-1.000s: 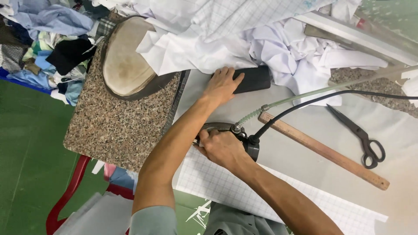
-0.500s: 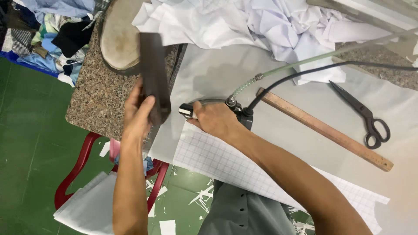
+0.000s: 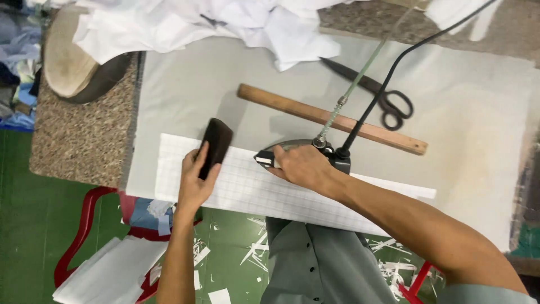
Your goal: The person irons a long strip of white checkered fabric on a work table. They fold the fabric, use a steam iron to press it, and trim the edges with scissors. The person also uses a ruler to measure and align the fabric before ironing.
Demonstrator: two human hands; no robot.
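My left hand (image 3: 195, 181) grips a dark brown flat block (image 3: 215, 145) and holds it down on the left part of a white gridded sheet (image 3: 247, 191). That sheet lies along the near edge of a pale grey padded table (image 3: 467, 135). My right hand (image 3: 304, 167) is closed on the handle of a steam iron (image 3: 301, 153), which stands on the sheet's middle. A black cord (image 3: 394, 67) and a pale green hose (image 3: 360, 79) run up from the iron to the far right.
A wooden ruler (image 3: 332, 119) and black scissors (image 3: 374, 90) lie behind the iron. White cloth (image 3: 214, 22) is heaped at the far edge. A tan oval pad (image 3: 67, 62) rests on a speckled stone slab (image 3: 79, 141) at left. A red stool (image 3: 84, 231) and paper scraps are on the green floor.
My left hand carried the dark block from the far side of the table to over the stone slab, then down onto the gridded sheet. The iron stayed in my right hand's grip.
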